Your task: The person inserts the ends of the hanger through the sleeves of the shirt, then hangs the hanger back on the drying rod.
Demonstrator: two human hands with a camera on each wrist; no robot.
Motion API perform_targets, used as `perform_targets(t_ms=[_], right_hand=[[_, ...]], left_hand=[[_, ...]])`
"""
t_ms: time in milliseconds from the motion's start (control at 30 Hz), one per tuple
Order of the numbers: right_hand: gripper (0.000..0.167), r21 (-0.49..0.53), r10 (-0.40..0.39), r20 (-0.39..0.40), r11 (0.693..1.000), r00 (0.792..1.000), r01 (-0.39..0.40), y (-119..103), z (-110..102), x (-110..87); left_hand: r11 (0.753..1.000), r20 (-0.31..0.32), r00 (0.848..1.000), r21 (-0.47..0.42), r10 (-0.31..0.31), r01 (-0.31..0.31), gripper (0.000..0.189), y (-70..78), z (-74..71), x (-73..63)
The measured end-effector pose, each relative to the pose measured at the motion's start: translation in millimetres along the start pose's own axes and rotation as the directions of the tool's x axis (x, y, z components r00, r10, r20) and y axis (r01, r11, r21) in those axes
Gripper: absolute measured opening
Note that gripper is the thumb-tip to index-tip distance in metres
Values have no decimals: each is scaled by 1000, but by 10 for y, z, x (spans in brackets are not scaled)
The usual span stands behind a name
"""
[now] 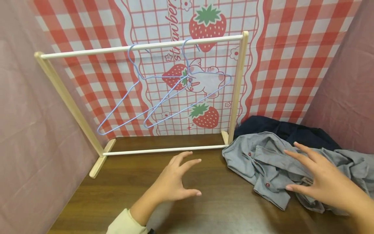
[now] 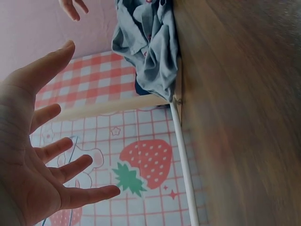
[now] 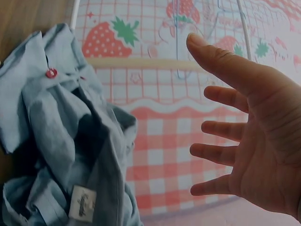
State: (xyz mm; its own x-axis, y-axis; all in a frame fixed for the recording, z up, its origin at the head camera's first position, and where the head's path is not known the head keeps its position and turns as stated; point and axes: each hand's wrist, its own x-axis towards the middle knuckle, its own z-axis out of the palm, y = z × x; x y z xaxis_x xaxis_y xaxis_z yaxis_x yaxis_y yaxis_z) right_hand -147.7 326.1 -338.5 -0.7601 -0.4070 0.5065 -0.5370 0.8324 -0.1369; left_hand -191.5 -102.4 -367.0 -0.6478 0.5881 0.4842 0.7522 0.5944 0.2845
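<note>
My left hand (image 1: 173,178) hovers over the middle of the table, fingers spread and thumb apart, touching nothing. My right hand (image 1: 327,178) is held above a crumpled grey shirt (image 1: 245,162) with red buttons, its fingers also spread. In the right wrist view a gap shows between that hand and the shirt, whose cream label (image 3: 83,203) faces out. Two light blue hangers, a left one (image 1: 117,105) and a right one (image 1: 166,97), hang from the top rail of a small wooden rack (image 1: 67,97). Behind the shirt lies a dark navy garment (image 1: 280,125).
The brown wooden table (image 1: 131,195) carries the rack and the garments. A red checked strawberry-print cloth (image 1: 280,65) forms the back. Pink cloth hangs at the left (image 1: 26,113) and right (image 1: 344,81). A white lower rail (image 1: 163,150) runs just above the tabletop.
</note>
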Motion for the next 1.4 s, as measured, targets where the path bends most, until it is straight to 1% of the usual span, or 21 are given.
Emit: perform_targets(t_ms=[133, 233, 367, 500, 567, 633, 733, 833, 900, 1033, 1167, 1300, 1400], right_hand=[[112, -8, 22, -32, 1000, 999, -23, 87, -26, -60], [114, -25, 36, -52, 999, 998, -38, 139, -38, -93], [115, -53, 49, -54, 997, 997, -52, 197, -55, -121], [118, -75, 19, -86, 997, 996, -25, 278, -83, -140], [120, -79, 16, -99, 997, 995, -24, 316, -98, -151], [121, -82, 41, -98, 995, 994, -49, 346, -108, -170], [122, -77, 109, -81, 990, 991, -116, 387, -112, -216], [123, -68, 158, -81, 984, 984, -164, 446, -102, -273], [125, -68, 162, -104, 983, 981, -170, 501, -105, -309], [125, -77, 153, -188, 982, 970, -170, 622, -115, -372], [123, -23, 141, -257, 988, 956, -152, 730, -118, -422], [122, 21, 144, -293, 989, 945, -144, 815, -115, -454], [125, 10, 189, -283, 981, 940, -194, 866, -94, -504]], left_hand=[[1000, 17, 1000, -27, -12, 12, 88, 10, 31, 52], [998, 22, 999, -61, -32, 34, 87, 17, 50, 86], [991, 27, 998, -117, -59, 61, 86, 26, 81, 129], [985, 12, 998, -160, -58, 59, 85, 43, 130, 191], [982, 8, 998, -178, -55, 55, 84, 59, 162, 228], [979, 14, 999, -197, -50, 52, 84, 79, 200, 264], [974, 22, 999, -220, -44, 48, 82, 109, 270, 315], [971, 8, 999, -237, -40, 41, 80, 135, 345, 364], [968, -8, 999, -249, -38, 34, 79, 146, 397, 402], [963, -27, 998, -267, -48, 39, 75, 166, 511, 471], [965, -48, 997, -257, -61, 47, 73, 208, 637, 524], [970, -53, 996, -235, -71, 57, 73, 254, 727, 578], [966, -35, 995, -247, -90, 79, 72, 273, 781, 625]])
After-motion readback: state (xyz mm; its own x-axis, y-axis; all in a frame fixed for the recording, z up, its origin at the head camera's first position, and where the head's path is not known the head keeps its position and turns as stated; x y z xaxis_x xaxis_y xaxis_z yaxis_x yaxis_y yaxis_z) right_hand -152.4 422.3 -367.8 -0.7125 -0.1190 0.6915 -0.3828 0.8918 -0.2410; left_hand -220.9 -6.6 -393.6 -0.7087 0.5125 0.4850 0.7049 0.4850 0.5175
